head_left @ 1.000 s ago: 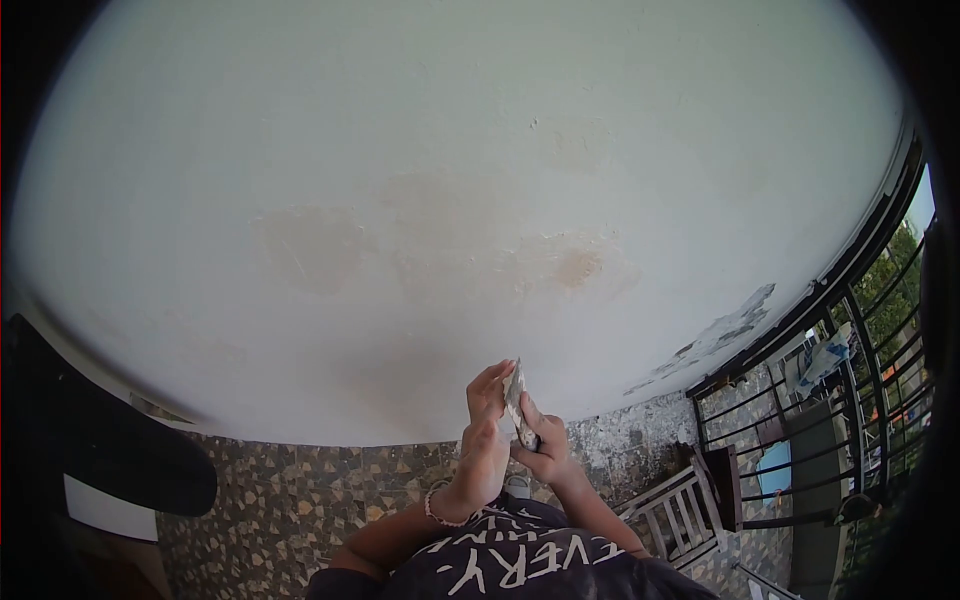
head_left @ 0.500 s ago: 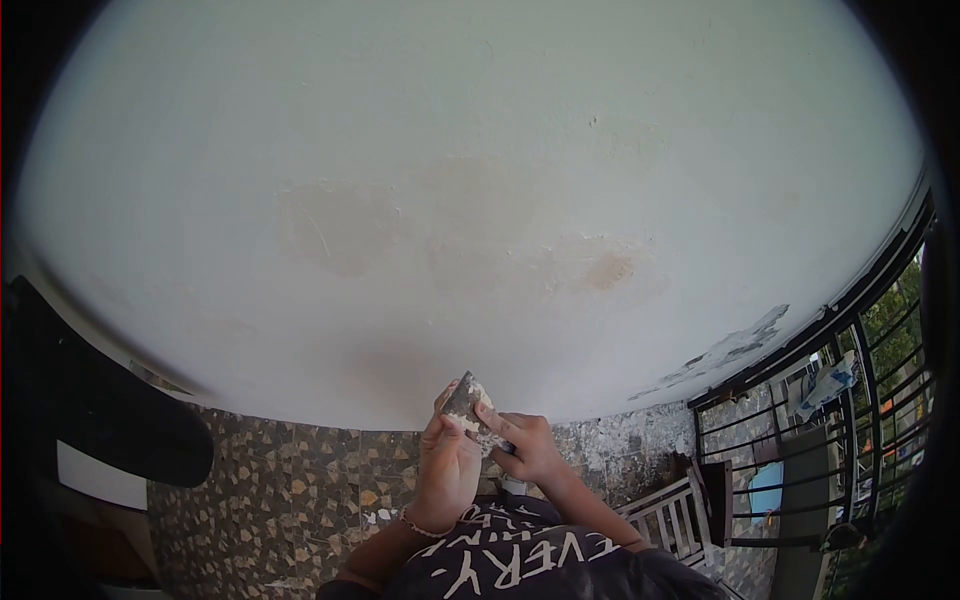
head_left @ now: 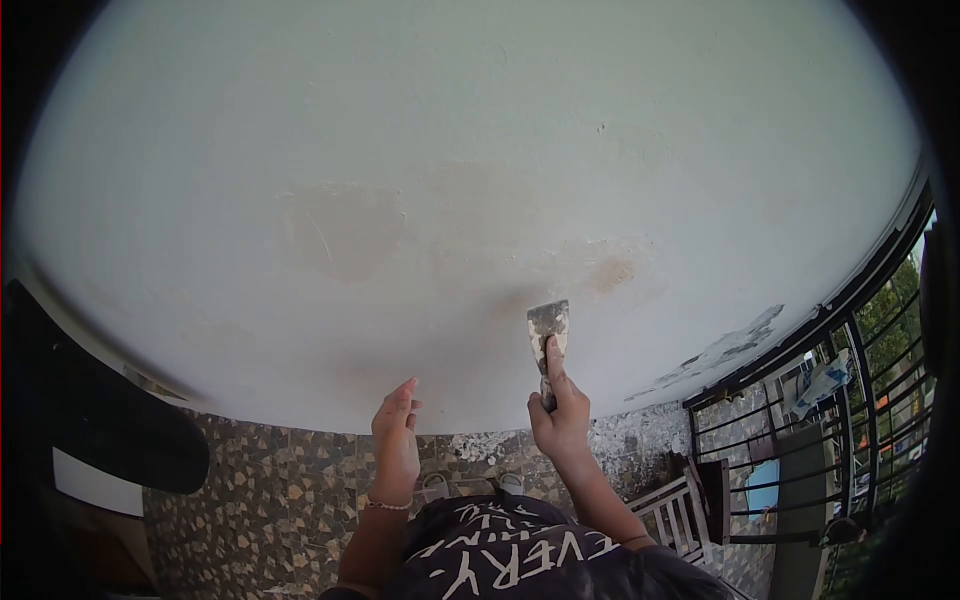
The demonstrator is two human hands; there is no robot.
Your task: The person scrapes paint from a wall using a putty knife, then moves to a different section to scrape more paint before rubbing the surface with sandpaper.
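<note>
A putty knife (head_left: 547,325), its metal blade crusted with pale filler, points up in front of the wall (head_left: 450,90). My right hand (head_left: 562,420) is closed round its handle, with the index finger laid along the blade. The blade's edge lies just below and left of a small orange-brown spot (head_left: 612,272) on the wall. Lower down and to the left, my left hand (head_left: 398,430) is raised with nothing in it, fingers extended upward near the wall's foot. Smooth greyish-beige patches (head_left: 345,228) mark the white wall.
Peeling dark paint (head_left: 735,345) shows on the wall's lower right. White crumbs (head_left: 485,443) litter the patterned tile floor (head_left: 270,490). A black metal railing (head_left: 850,400) and a pale slatted wooden piece (head_left: 682,520) stand at right; a dark rounded object (head_left: 120,400) is at left.
My hands have come apart. The right one has carried the putty knife up and right toward the wall; the left has let go of the blade and shifted left.
</note>
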